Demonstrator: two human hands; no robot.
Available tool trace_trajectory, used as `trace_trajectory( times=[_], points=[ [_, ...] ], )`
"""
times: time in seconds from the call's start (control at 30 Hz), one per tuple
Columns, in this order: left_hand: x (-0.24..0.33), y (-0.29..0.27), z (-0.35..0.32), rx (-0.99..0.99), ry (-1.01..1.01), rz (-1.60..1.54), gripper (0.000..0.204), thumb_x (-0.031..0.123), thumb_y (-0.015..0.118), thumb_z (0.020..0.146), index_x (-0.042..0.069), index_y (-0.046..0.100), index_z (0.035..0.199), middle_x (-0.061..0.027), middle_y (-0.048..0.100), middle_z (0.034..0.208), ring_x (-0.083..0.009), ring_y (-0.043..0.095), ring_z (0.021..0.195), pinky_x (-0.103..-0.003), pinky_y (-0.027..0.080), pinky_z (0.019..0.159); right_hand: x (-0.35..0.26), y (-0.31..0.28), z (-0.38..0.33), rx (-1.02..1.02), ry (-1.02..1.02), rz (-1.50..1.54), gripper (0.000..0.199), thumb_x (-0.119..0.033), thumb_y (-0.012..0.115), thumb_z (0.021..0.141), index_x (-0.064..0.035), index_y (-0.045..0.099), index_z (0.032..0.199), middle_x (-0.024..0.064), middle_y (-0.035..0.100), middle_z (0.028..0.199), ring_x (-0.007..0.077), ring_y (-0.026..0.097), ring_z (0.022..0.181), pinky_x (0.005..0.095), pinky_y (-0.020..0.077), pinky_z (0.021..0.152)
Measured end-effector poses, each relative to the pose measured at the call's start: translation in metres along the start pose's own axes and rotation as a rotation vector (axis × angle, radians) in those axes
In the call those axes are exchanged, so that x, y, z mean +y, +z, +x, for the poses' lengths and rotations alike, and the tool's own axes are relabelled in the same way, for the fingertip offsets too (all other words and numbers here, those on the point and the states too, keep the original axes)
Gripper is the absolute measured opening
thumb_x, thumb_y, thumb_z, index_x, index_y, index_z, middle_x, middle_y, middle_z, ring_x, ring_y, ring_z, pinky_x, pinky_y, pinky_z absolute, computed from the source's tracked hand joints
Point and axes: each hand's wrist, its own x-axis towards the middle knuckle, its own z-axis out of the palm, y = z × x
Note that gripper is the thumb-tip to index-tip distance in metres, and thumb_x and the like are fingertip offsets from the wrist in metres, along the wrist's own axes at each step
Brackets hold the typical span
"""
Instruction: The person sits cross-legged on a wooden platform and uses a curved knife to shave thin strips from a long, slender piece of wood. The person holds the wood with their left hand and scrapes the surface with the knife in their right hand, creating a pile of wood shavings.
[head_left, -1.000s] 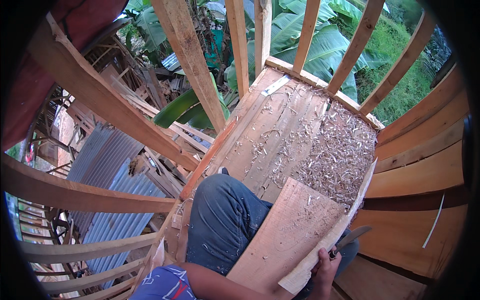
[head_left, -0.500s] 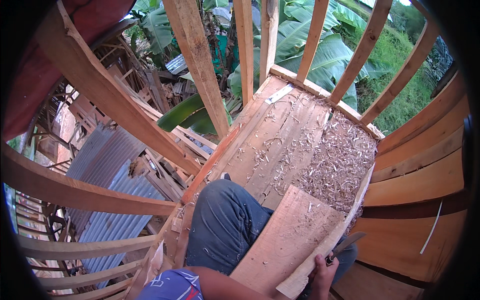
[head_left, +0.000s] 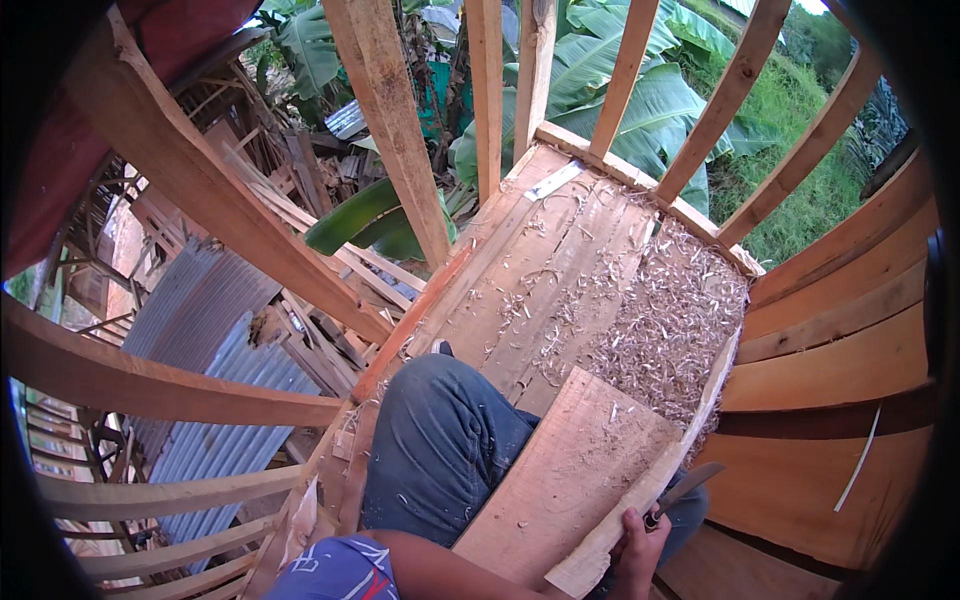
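Now lower, right hand with knife beside board.

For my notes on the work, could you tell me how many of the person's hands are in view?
1: the right hand at the bottom edge, gripping a knife beside the board. The left hand is out of view.

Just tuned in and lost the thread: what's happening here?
A person sits on a plank floor inside a timber frame, a wide board propped across the lap. The right hand has its grip shut on a blade tool at the board's right edge. The left hand is out of view; only the forearm shows beneath the board. Wood shavings lie heaped on the floor ahead.
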Motion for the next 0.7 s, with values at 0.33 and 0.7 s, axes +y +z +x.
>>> trace_trajectory(
  times=[0.33, 0.7],
  points=[
    [-0.001, -0.003, -0.003, -0.014, 0.001, -0.042, 0.055, 0.032, 0.079, 0.074, 0.002, 0.05, 0.11, -0.0116, 0.053, 0.098, -0.0261, 0.052, 0.097, -0.034, 0.039, 0.09, 0.002, -0.001, 0.004, 0.003, -0.005, 0.054, 0.027, -0.012, 0.068, 0.082, 0.0016, 0.054, 0.101, 0.0027, 0.059, 0.077, 0.0085, 0.055, 0.066, 0.0232, 0.0461, 0.06],
    [0.01, -0.016, -0.02, 0.02, 0.014, -0.029, 0.058, 0.032, 0.08, 0.072, 0.002, 0.049, 0.112, -0.0112, 0.053, 0.098, -0.0254, 0.052, 0.097, -0.034, 0.039, 0.09, 0.003, 0.009, -0.006, 0.103, -0.001, 0.076, 0.034, -0.011, 0.068, 0.082, 0.0027, 0.048, 0.107, 0.006, 0.059, 0.085, 0.0095, 0.057, 0.068, 0.0223, 0.0466, 0.059]
  ],
)
